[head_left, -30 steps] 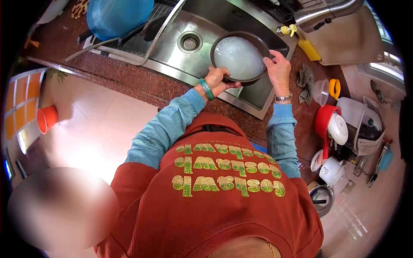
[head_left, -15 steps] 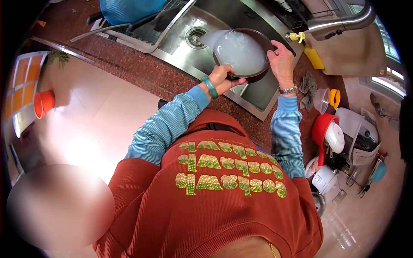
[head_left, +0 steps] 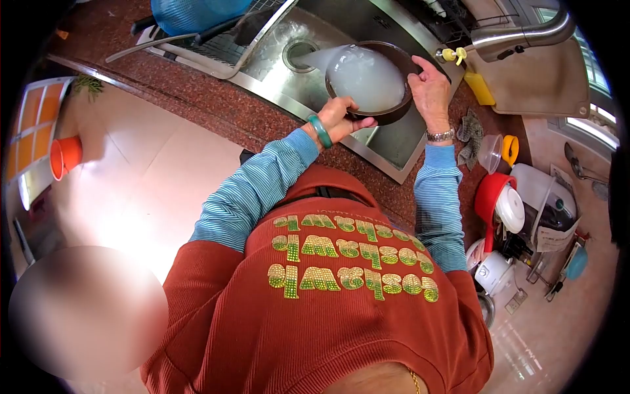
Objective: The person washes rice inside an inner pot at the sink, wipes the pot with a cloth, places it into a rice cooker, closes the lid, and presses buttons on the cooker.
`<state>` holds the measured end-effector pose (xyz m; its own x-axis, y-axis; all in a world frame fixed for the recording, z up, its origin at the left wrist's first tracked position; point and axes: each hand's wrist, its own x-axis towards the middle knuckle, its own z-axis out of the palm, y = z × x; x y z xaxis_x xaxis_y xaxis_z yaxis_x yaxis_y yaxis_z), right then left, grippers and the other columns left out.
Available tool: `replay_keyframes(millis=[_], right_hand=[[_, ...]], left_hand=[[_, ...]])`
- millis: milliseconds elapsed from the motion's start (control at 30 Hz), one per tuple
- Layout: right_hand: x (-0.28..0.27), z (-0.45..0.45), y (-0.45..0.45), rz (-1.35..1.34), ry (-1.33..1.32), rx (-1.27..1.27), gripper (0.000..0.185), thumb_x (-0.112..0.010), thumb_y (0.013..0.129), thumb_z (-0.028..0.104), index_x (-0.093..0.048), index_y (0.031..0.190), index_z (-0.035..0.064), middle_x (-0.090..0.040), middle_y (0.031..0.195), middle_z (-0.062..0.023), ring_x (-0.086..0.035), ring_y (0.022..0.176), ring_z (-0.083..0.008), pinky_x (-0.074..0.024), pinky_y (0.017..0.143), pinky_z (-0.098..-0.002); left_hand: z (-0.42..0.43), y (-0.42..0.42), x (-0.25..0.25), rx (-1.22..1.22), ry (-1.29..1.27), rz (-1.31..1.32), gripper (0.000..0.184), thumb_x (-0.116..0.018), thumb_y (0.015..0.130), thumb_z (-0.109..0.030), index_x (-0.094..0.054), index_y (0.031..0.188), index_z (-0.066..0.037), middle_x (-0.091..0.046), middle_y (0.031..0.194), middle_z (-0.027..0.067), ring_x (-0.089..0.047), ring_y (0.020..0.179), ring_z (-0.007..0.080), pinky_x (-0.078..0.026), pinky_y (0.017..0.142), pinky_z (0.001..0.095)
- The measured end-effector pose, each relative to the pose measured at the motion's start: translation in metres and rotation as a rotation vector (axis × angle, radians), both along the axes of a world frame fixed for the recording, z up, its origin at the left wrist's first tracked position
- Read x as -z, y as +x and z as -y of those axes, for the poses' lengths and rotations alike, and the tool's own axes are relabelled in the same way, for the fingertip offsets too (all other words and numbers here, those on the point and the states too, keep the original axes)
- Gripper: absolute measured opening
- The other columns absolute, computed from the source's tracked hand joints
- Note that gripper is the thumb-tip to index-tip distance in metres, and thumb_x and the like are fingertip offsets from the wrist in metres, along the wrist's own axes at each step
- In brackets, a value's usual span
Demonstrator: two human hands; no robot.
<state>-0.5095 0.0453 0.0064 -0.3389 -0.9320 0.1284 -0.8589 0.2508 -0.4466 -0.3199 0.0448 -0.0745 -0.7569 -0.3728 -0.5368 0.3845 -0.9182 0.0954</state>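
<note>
Over one sink (head_left: 279, 82), one left hand (head_left: 336, 122) and one right hand (head_left: 430, 93), both half-closed, grip one pouring pot (head_left: 398, 111).

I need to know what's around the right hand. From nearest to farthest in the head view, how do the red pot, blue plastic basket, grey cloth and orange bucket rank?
From the right hand:
1. Grey cloth, on the counter, right.
2. Red pot, right.
3. Blue plastic basket, left, beyond the sink.
4. Orange bucket, far left, on the floor.
</note>
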Motion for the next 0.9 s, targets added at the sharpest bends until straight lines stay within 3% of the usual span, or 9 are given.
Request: replay_keyframes(millis=[33, 67, 133, 900], right_hand=[[0.001, 0.0, -0.001, 0.001, -0.02, -0.013, 0.033, -0.057, 0.071, 0.011, -0.062, 0.103, 0.0052, -0.052, 0.056, -0.0059, -0.048, 0.05, -0.0136, -0.0432, 0.055, -0.0271], [0.001, 0.0, -0.001, 0.001, -0.02, -0.011, 0.033, -0.057, 0.071, 0.011, -0.062, 0.103, 0.0052, -0.052, 0.056, -0.0059, -0.048, 0.05, -0.0136, -0.0432, 0.055, -0.0271], [-0.003, 0.0, 0.001, 0.018, 0.01, 0.009, 0.033, -0.055, 0.068, 0.016, -0.063, 0.099, 0.0081, -0.056, 0.061, -0.0121, -0.055, 0.057, -0.0279, -0.0454, 0.059, -0.0367], [-0.015, 0.007, 0.006, -0.011, 0.001, 0.019, 0.034, -0.054, 0.068, 0.016, -0.064, 0.099, 0.0063, -0.058, 0.065, -0.0149, -0.057, 0.061, -0.0293, -0.0462, 0.062, -0.0368]], left_hand=[[0.0, 0.0, 0.001, 0.005, -0.002, -0.011, 0.036, -0.038, 0.082, -0.003, -0.033, 0.116, 0.009, -0.04, 0.115, 0.0219, -0.052, 0.094, 0.0384, -0.054, 0.076, 0.0381], [0.0, 0.0, 0.002, 0.011, -0.005, -0.021, 0.036, -0.037, 0.082, -0.003, -0.033, 0.115, 0.009, -0.04, 0.115, 0.0217, -0.052, 0.093, 0.0382, -0.054, 0.074, 0.0369], [0.001, 0.0, -0.003, 0.011, 0.0, 0.0, 0.035, -0.038, 0.082, -0.003, -0.034, 0.115, 0.009, -0.041, 0.114, 0.0216, -0.053, 0.092, 0.0382, -0.054, 0.074, 0.0364], [0.011, 0.001, -0.009, 0.08, 0.044, -0.005, 0.034, -0.041, 0.081, -0.007, -0.04, 0.112, 0.007, -0.048, 0.106, 0.0224, -0.057, 0.082, 0.0368, -0.055, 0.062, 0.0291]])
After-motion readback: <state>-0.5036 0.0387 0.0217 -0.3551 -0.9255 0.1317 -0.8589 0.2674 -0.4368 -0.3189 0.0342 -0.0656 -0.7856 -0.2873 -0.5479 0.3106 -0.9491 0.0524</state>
